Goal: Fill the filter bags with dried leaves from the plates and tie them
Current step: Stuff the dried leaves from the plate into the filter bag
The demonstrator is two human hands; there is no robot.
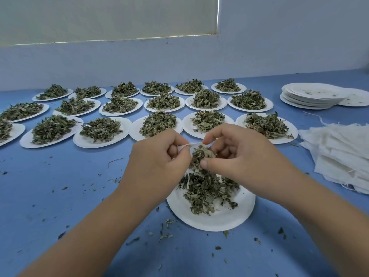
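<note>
A white paper plate (pixel 225 218) with a heap of dried leaves (pixel 207 188) lies on the blue table right below my hands. My left hand (pixel 157 162) pinches the rim of a white filter bag (pixel 191 145) and holds it above the plate. My right hand (pixel 237 156) grips the bag's other edge with a finger while its thumb presses a clump of dried leaves (pixel 199 156) at the bag's mouth. A white string (pixel 187 179) dangles from the bag toward the plate. Most of the bag is hidden behind my fingers.
Several leaf-filled paper plates (pixel 159 122) stand in rows across the table's far half. A stack of empty plates (pixel 311 95) sits at the far right, and a pile of white filter bags (pixel 343 154) lies near the right edge. Leaf crumbs scatter the near table.
</note>
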